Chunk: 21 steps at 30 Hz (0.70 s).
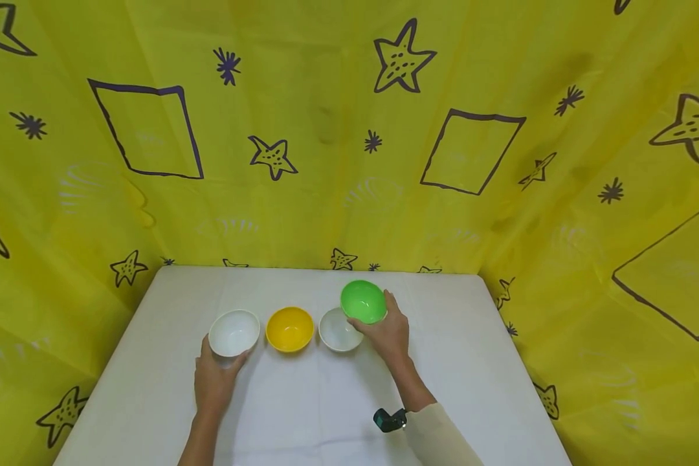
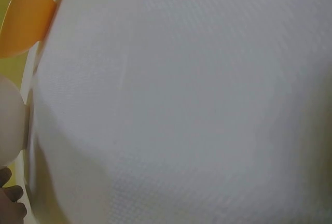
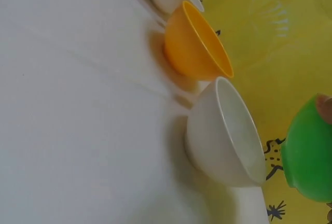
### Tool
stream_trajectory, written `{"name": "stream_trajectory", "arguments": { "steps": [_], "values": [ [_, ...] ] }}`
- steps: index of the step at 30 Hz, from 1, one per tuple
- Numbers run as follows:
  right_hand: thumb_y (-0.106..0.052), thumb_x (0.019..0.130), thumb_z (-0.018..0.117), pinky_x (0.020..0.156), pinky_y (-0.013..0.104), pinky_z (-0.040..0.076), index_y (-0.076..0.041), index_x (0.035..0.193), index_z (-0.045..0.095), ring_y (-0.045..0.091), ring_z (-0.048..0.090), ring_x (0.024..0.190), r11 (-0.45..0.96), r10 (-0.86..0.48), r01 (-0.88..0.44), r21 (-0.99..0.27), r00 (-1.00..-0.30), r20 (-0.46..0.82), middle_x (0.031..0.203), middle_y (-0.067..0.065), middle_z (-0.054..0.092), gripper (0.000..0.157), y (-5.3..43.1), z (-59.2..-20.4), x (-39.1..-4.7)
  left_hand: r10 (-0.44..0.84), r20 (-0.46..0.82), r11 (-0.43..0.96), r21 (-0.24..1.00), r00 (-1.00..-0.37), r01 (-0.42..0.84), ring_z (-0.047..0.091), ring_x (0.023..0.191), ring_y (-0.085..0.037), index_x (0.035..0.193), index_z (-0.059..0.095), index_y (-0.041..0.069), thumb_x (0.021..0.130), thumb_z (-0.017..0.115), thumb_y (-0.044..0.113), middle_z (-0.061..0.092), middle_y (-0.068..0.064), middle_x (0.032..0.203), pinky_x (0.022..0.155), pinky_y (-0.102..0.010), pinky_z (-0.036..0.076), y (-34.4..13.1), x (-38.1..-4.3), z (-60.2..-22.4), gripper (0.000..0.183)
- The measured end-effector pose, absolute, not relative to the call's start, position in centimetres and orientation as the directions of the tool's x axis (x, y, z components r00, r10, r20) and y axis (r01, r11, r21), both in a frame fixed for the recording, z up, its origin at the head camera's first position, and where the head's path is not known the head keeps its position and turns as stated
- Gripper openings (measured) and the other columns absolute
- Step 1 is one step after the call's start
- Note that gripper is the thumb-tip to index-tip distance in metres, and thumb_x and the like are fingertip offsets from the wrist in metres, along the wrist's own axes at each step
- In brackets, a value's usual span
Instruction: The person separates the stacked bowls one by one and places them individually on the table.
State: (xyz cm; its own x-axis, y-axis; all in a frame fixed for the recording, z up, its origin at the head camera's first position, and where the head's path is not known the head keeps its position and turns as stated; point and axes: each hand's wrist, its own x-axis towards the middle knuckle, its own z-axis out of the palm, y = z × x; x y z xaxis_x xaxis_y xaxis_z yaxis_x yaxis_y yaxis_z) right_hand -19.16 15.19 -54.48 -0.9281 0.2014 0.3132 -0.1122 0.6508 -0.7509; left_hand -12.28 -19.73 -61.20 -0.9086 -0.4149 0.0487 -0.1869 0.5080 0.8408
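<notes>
At the left end of a row of bowls, my left hand [image 1: 215, 382] grips a white bowl [image 1: 234, 333], thumb and fingers spread round its near side. My right hand [image 1: 391, 330] holds up a green bowl [image 1: 364, 301] by its right side, tilted, with the thumb at the near rim. This green bowl [image 3: 311, 154] hangs above and beyond a second white bowl [image 1: 339, 333], overlapping its far rim in the head view. Between the two white bowls stands a yellow-orange bowl [image 1: 289, 330], untouched. In the left wrist view, fingers [image 2: 11, 203] lie beside a white bowl [image 2: 10, 123].
A white cloth [image 1: 303, 414] covers the table, with the bowls towards its far half. Yellow curtains [image 1: 326, 213] printed with stars and frames enclose the back and both sides. A dark strapped device [image 1: 389, 421] sits at the right wrist.
</notes>
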Motion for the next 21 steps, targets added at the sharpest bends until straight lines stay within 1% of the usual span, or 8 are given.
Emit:
{"name": "stream_trajectory", "arguments": {
  "steps": [3, 6, 15, 19, 21],
  "values": [
    [-0.034, 0.065, 0.102, 0.1, 0.059, 0.054, 0.009, 0.147, 0.052, 0.047, 0.062, 0.126, 0.644, 0.239, -0.09, -0.76, -0.92, 0.312, 0.143, 0.031, 0.058, 0.105, 16.1, -54.7, -18.7, -0.415, 0.043, 0.51, 0.838, -0.909, -0.193, 0.037, 0.142, -0.058, 0.162, 0.026, -0.002, 0.087, 0.089, 0.018, 0.039, -0.034, 0.158, 0.114, -0.073, 0.031, -19.7, -12.2, -61.2, 0.099],
    [-0.034, 0.065, 0.102, 0.098, 0.06, 0.055, 0.009, 0.146, 0.052, 0.047, 0.064, 0.123, 0.648, 0.269, -0.057, -0.759, -0.916, 0.299, 0.14, 0.03, 0.061, 0.104, 16.9, -55.0, -18.3, -0.417, 0.047, 0.512, 0.838, -0.908, -0.192, 0.036, 0.143, -0.058, 0.161, 0.027, -0.002, 0.087, 0.089, 0.018, 0.039, -0.034, 0.158, 0.114, -0.073, 0.031, -19.8, -12.2, -61.1, 0.098],
    [-0.033, 0.064, 0.101, 0.093, 0.061, 0.056, 0.007, 0.145, 0.054, 0.048, 0.067, 0.114, 0.649, 0.341, 0.02, -0.761, -0.902, 0.267, 0.128, 0.032, 0.067, 0.102, 18.6, -56.7, -17.3, -0.41, 0.062, 0.505, 0.846, -0.91, -0.17, 0.035, 0.145, -0.057, 0.161, 0.027, -0.001, 0.087, 0.088, 0.019, 0.038, -0.033, 0.159, 0.119, -0.07, 0.024, -19.7, -12.0, -61.1, 0.098],
    [-0.034, 0.067, 0.1, 0.094, 0.062, 0.056, 0.007, 0.146, 0.051, 0.047, 0.066, 0.116, 0.65, 0.343, 0.041, -0.759, -0.907, 0.245, 0.13, 0.032, 0.066, 0.101, 19.1, -57.5, -17.2, -0.411, 0.061, 0.506, 0.845, -0.91, -0.172, 0.034, 0.145, -0.056, 0.161, 0.027, -0.001, 0.087, 0.088, 0.018, 0.038, -0.033, 0.159, 0.121, -0.069, 0.022, -19.7, -12.0, -61.0, 0.098],
    [-0.033, 0.068, 0.1, 0.095, 0.062, 0.055, 0.008, 0.147, 0.05, 0.048, 0.065, 0.118, 0.645, 0.346, 0.051, -0.762, -0.909, 0.233, 0.131, 0.032, 0.065, 0.101, 19.3, -57.8, -17.0, -0.412, 0.057, 0.507, 0.844, -0.909, -0.176, 0.035, 0.144, -0.057, 0.161, 0.027, -0.001, 0.087, 0.088, 0.019, 0.039, -0.033, 0.158, 0.119, -0.07, 0.024, -19.7, -11.9, -61.0, 0.098]
  ]
}}
